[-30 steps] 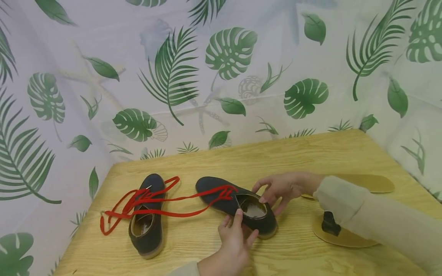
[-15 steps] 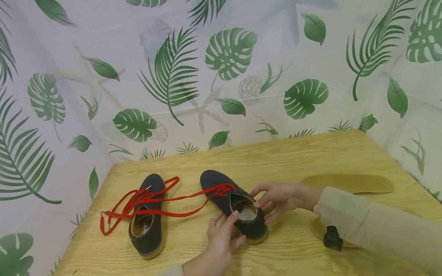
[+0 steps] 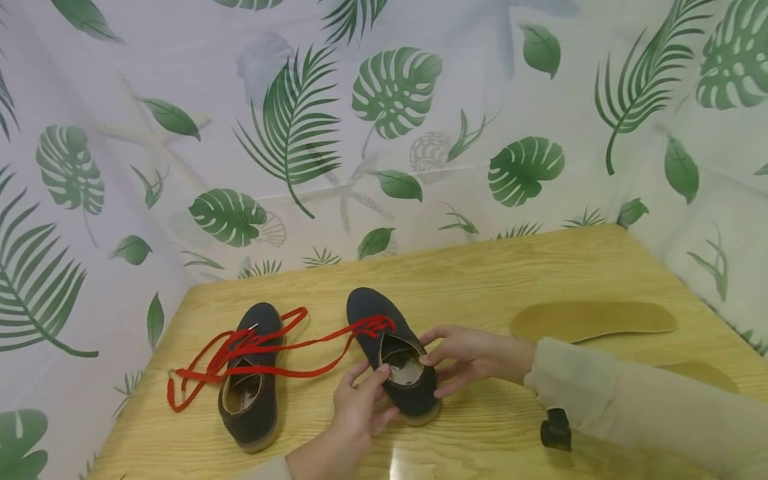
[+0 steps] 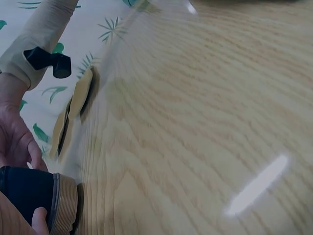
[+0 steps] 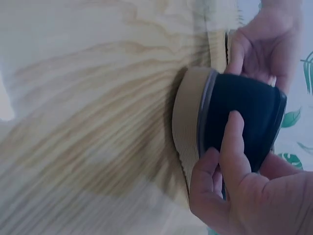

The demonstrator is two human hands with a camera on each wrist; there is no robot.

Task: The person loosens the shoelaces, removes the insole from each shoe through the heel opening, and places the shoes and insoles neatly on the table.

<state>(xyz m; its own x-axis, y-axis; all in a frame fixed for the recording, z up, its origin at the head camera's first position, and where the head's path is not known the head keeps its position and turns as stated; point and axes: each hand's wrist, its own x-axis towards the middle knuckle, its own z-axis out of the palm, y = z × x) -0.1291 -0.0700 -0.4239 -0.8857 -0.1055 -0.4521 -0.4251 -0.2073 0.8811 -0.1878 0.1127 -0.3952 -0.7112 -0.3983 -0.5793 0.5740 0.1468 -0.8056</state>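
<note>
A dark navy shoe (image 3: pixel 373 308) with red lace through its eyelets stands on the table, toe pointing away, between both hands. My left hand (image 3: pixel 358 403) grips its left side, thumb over the collar's edge. On the other side my right hand (image 3: pixel 471 357) holds the collar and the heel's flank; in the right wrist view its fingers (image 5: pixel 234 142) lie along the dark heel (image 5: pixel 244 105) above the ribbed pale sole. The second navy shoe (image 3: pixel 249 423) sits to the left. Long red laces (image 3: pixel 315 345) run between the two shoes and loop over the left one.
A tan insole (image 3: pixel 591 318) lies at the right of the wooden table (image 3: pixel 480 273). Another tan insole (image 3: pixel 702 375) is partly hidden behind my right sleeve. A black wrist mount (image 3: pixel 556 430) hangs under that sleeve. Leaf-printed cloth (image 3: pixel 396 153) walls the back and sides.
Both hands have moved left with the right-hand shoe, and it has turned so its toe points more directly away. The left shoe stays in place. My right sleeve uncovers more of the far insole.
</note>
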